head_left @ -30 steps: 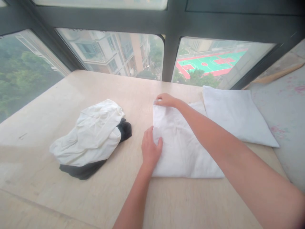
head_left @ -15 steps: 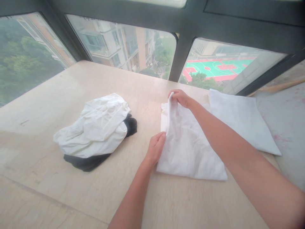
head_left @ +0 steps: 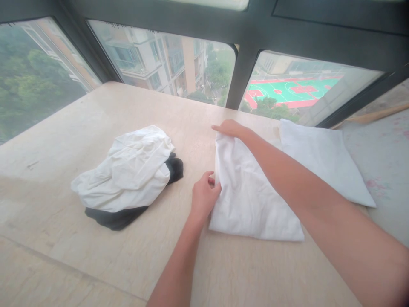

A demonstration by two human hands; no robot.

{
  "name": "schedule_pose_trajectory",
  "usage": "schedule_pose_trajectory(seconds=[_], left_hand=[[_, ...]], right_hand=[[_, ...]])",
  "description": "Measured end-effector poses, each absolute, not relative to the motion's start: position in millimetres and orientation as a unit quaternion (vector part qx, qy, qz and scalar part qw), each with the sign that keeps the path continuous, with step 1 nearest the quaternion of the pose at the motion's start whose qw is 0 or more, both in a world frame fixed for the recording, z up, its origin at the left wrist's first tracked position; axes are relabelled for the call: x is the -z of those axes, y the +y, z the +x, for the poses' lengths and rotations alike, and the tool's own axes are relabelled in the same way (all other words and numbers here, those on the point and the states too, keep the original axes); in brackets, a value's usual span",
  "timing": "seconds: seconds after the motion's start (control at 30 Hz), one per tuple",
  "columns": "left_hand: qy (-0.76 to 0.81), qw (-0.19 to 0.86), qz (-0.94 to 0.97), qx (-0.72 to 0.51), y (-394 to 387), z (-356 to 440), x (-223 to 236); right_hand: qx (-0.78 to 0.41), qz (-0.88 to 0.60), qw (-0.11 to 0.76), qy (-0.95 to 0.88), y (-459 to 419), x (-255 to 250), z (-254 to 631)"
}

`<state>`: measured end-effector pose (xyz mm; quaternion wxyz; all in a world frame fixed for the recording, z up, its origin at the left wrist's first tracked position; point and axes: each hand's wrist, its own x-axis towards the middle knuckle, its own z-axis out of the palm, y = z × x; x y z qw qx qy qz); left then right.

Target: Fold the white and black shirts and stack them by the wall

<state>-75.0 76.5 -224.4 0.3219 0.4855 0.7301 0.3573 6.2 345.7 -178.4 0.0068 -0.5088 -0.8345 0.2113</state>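
A folded white cloth (head_left: 252,200) lies on the pale wooden tabletop (head_left: 96,264) in front of me. My left hand (head_left: 203,197) is at the cloth's left edge, with its thumb on top and its fingers curled round the edge. My right hand (head_left: 229,128) reaches across to the far left corner of the cloth. It lies flat there with its fingers stretched out to the left, pressing the corner down. My right forearm covers part of the cloth.
A crumpled white garment (head_left: 128,170) lies to the left on top of a black one (head_left: 115,218). A second folded white cloth (head_left: 322,157) sits at the right by the window. Further right are a flowered fabric (head_left: 386,170) and a wooden stick (head_left: 373,114). Window frames border the table's far edge.
My right hand had lifted the cloth's far corner and has now laid it back down flat. My left hand stayed at the left edge, shifting its grip slightly.
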Motion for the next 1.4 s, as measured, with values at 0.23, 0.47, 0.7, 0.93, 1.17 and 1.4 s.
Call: schedule_pose_trajectory(seconds=[0.23,0.47,0.7,0.93,1.17,1.4], left_hand=[[0.734,0.306,0.525,-0.303,73,-73,223],[0.744,0.274,0.545,-0.271,74,-72,223],[0.750,0.281,0.526,-0.286,72,-77,222],[0.725,0.308,0.474,-0.394,75,-79,220],[0.676,0.226,0.534,-0.455,79,-73,230],[0.543,0.339,0.604,-0.475,94,-53,199]], right_hand=[[-0.223,-0.443,-0.125,-0.859,341,181,-8],[-0.243,-0.503,-0.034,-0.829,338,186,-2],[-0.214,-0.502,0.116,-0.830,327,209,9],[-0.220,-0.547,0.304,-0.749,293,220,66],[-0.148,-0.481,0.298,-0.811,254,227,98],[-0.256,-0.525,0.195,-0.788,227,179,73]])
